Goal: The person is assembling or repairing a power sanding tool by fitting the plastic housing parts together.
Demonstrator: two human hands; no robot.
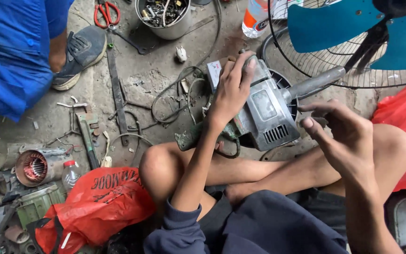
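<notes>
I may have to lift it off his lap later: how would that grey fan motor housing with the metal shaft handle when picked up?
The grey motor housing looks like cast metal, so probably heavy for its size and stiff. Its shaft sticks out sideways, so it may tip that way. The left hand steadies it from above, hinting it won't sit stable alone.

The bare concrete floor (pixel 142 77) is carrying everything here. Red-handled scissors (pixel 105 11) are lying at the top beside a metal tin (pixel 165 19) of small parts. A flat metal bar (pixel 117 91) is stretching across the middle, loose wires (pixel 175 94) are curling next to it, and a red plastic bag (pixel 99 202) is slumping near a copper-wound stator (pixel 35 167).
</notes>
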